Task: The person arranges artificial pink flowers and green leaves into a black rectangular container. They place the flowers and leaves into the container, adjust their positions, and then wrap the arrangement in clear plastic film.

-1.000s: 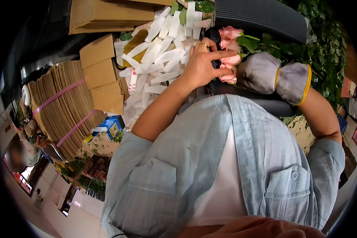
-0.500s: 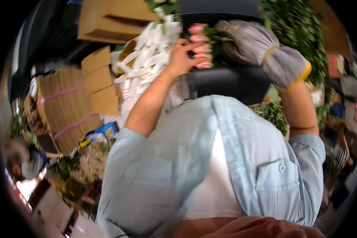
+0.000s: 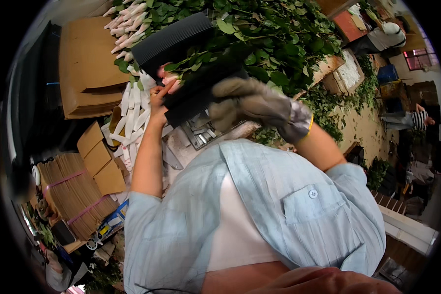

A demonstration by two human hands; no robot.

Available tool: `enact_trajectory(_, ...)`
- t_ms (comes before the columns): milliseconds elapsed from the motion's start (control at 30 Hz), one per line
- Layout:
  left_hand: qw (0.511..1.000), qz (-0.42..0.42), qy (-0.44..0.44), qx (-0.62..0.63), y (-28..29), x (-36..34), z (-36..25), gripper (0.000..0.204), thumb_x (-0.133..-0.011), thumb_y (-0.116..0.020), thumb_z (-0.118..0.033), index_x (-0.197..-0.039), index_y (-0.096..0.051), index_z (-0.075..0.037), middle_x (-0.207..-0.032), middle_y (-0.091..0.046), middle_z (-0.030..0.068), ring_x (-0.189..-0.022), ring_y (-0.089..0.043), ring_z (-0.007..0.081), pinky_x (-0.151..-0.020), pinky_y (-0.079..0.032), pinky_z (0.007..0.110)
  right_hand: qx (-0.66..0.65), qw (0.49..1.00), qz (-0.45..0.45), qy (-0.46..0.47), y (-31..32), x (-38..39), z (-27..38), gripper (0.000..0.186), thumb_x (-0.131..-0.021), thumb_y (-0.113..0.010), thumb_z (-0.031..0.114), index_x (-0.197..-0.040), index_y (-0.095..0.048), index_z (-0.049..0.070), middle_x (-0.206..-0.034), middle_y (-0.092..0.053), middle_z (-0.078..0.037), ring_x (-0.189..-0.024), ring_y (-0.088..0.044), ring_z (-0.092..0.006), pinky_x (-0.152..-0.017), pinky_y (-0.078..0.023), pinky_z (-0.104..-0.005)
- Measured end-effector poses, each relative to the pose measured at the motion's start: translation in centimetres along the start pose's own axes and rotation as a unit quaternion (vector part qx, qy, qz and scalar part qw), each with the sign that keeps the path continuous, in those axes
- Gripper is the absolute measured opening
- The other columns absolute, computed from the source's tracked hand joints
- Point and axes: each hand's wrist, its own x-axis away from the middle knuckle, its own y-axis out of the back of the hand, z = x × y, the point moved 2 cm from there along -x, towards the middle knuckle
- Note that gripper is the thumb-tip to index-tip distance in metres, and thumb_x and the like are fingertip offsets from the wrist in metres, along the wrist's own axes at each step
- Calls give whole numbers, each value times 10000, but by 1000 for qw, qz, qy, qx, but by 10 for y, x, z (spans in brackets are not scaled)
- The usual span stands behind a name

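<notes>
Pink roses (image 3: 170, 81) lie with their heads at the left end of a black corrugated sheet (image 3: 174, 40), their leafy stems running right. The near flap of the sheet (image 3: 201, 94) is raised over part of the stems. At its left corner is my bare left hand (image 3: 158, 104), forefinger stretched out against the rose heads and the rest partly hidden. My right hand (image 3: 252, 105), in a grey work glove with a yellow cuff edge, is by the flap's right part. Its fingers are blurred but look outstretched and apart.
White strips (image 3: 132, 115) lie in a pile left of my left hand. Wrapped rose bundles (image 3: 127, 27) and brown cardboard (image 3: 90, 68) are beyond. Leafy stems (image 3: 289, 44) cover the far right. A metal tray (image 3: 201, 136) is close to me; other people (image 3: 384, 36) are at right.
The near flap has come up from lying flat and now partly covers the stems. My gloved hand has come nearer to me, from the stems to the flap. The view has turned.
</notes>
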Motion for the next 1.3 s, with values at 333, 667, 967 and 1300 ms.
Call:
enact_trajectory(333,995,-85,-34,31,12,2,43,336,-877,-622,-137,-1194,-570,-36,-1175,-609,154,-955,-630,309,-823,-539,412,664,721,192,49,17,-170,-51,795,-770,-727,341,-1445,-367,124,-1534,-293,-128,-1399,-317,-334,-1102,-312,-528)
enact_trajectory(667,980,-137,-49,-135,34,-52,-4,298,-858,-634,-267,-1020,-639,-17,-923,-657,227,-900,-641,406,-769,-525,463,781,545,299,50,-32,-231,-47,623,-758,-655,222,-1349,-470,153,-1164,-581,-145,-1062,-595,-326,-790,-531,-440)
enact_trajectory(967,950,-249,-146,117,41,-5,-71,249,-834,-652,-286,-983,-663,-87,-905,-664,211,-870,-648,394,-719,-518,475,567,786,71,236,-296,-404,-132,244,-925,-465,186,-937,-657,34,-928,-674,-169,-836,-692,-245,-614,-546,-389)
enact_trajectory(1300,975,-194,11,-103,30,-67,-6,278,-847,-637,-297,-934,-682,-37,-811,-655,239,-796,-649,408,-694,-518,477,127,987,57,80,-61,-223,20,187,-857,-521,-17,-1019,-615,-25,-967,-667,-17,-827,-594,-80,-750,-507,-251)
